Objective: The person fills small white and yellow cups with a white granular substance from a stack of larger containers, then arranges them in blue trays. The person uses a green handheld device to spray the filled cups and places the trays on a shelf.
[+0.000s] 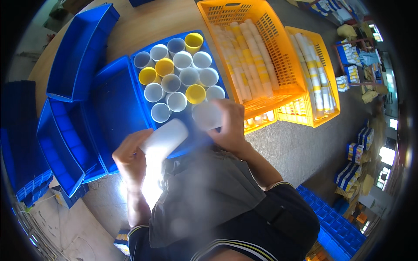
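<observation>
A white plastic cup (166,137) lies tilted in my left hand (132,157), whose fingers wrap its lower end near the front edge of the blue tray (182,147). My right hand (233,127) grips another white cup (206,115), slightly blurred, over the tray's near right part. Several white cups (182,60) and a few yellow cups (195,94) stand in rows in that tray with their mouths up. The bottom of the tray shows between my two hands.
Left of the cups sits another blue tray (114,115), with more blue bins (77,56) tilted beside it on the wooden table (135,26). Orange crates (278,56) of stacked white and yellow cups stand at the right. Blue bins (333,222) are stacked behind me at lower right.
</observation>
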`<state>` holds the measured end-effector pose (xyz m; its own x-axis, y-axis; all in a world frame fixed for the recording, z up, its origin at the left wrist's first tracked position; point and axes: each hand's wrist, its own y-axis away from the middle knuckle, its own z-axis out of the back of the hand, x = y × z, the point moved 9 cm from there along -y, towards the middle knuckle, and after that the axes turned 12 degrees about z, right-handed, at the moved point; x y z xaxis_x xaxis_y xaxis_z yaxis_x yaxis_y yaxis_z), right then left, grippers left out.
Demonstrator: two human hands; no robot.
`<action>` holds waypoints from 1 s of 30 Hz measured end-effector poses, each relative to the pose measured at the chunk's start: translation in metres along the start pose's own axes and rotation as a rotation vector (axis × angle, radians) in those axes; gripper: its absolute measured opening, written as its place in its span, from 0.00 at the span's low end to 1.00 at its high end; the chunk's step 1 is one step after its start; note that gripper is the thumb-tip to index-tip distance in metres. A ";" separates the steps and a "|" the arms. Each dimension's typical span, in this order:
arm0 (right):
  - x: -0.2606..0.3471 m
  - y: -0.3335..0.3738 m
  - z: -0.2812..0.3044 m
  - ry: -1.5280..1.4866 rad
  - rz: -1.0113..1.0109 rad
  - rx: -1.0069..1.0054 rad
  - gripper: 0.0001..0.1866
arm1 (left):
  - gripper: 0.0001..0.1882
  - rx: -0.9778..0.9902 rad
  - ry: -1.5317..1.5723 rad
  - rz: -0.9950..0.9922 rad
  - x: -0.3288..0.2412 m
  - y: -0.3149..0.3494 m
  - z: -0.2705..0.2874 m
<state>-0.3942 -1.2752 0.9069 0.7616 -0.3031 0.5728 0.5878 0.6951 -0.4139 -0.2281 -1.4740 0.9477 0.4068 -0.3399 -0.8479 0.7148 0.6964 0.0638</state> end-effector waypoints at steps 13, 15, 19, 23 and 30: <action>-0.029 0.024 -0.089 0.001 0.400 0.424 0.54 | 0.39 -0.003 -0.623 -0.149 0.046 -0.012 -0.090; -0.042 0.028 -0.068 0.282 0.427 0.428 0.55 | 0.44 0.167 -0.608 -0.323 0.024 0.006 -0.116; -0.063 0.013 -0.056 0.294 0.325 0.536 0.55 | 0.51 0.352 -0.904 -0.429 0.029 -0.007 -0.173; -0.131 0.008 -0.013 -0.207 0.112 0.214 0.48 | 0.49 0.366 -0.806 -0.377 0.039 -0.012 -0.175; -0.485 0.077 -0.177 0.168 -0.672 0.822 0.37 | 0.39 0.160 -0.622 -0.310 0.029 -0.007 -0.158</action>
<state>-0.6706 -1.1897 0.4720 0.4156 -0.8285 0.3754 0.5838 0.5594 0.5884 -0.3109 -1.3885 0.8395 0.3866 -0.8380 -0.3851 0.9054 0.4242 -0.0143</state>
